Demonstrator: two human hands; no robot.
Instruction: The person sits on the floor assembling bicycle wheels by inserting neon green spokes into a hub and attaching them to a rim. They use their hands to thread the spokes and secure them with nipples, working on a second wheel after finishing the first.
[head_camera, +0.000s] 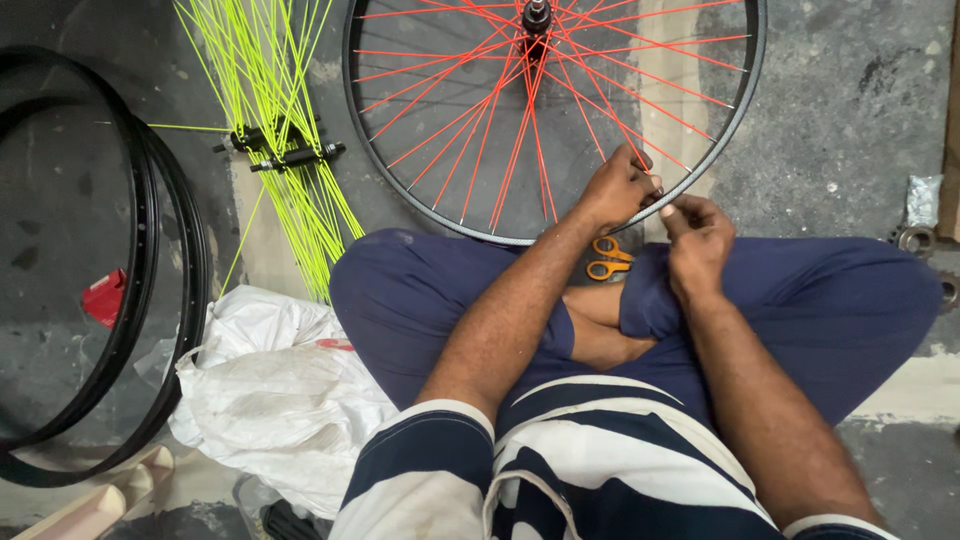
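Note:
A bicycle wheel with a black rim (470, 228) and red spokes (500, 130) lies flat on the concrete floor in front of my crossed legs. My left hand (615, 188) rests over the near right part of the rim, fingers closed around a spoke end there. Just right of it, my right hand (697, 236) pinches something very small at the rim's edge; I cannot tell what it is. Orange-handled scissors (608, 257) lie on my lap below the hands.
Two bare black rims (150, 260) lie stacked at the left. A bundle of neon yellow spokes (290, 160) on hubs fans out at top left. White plastic bags (270, 390) sit by my left knee. Small metal parts (915, 238) lie at the right.

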